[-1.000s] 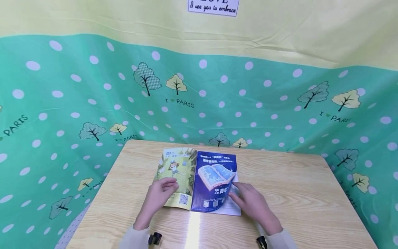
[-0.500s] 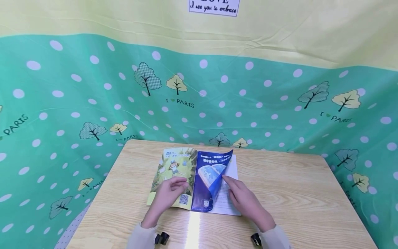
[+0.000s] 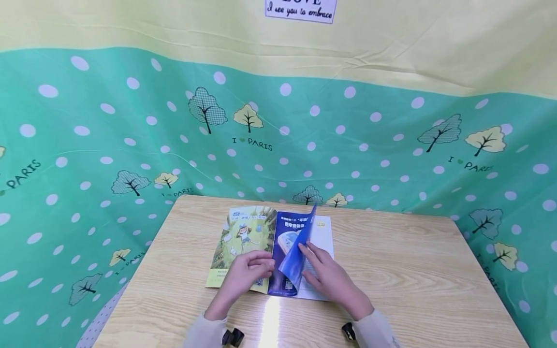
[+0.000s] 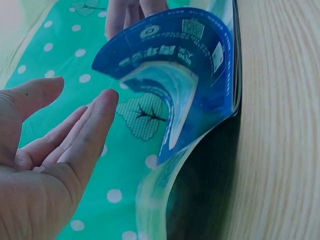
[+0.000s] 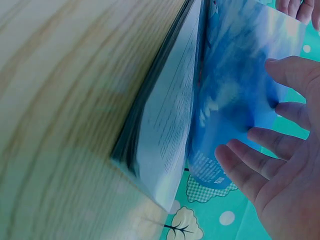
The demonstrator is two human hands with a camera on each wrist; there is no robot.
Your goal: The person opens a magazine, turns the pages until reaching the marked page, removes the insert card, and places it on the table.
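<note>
An open magazine (image 3: 243, 224) lies on the wooden table, its left page showing a child on green grass. The dark blue page (image 3: 284, 285) stands half lifted and curls toward the left. Against the back of this page (image 5: 240, 75) are the extended, spread fingers of my right hand (image 3: 332, 280), with no pinch visible in the right wrist view. Under the lifted page shows a white text page (image 5: 167, 115). Over the lower part of the left page is my left hand (image 3: 247, 273); its fingers are loosely bent, with nothing between thumb and fingers in the left wrist view.
The light wooden table (image 3: 404, 270) extends around the magazine on both sides. Behind it hangs a green and yellow curtain (image 3: 348, 159) with dots and trees. Black straps with small devices (image 3: 232, 337) sit at the sleeve cuffs.
The blue page has risen off the right side and curled leftward, uncovering the white page beneath. My right hand has moved left with it; my left hand has shifted right toward the spine.
</note>
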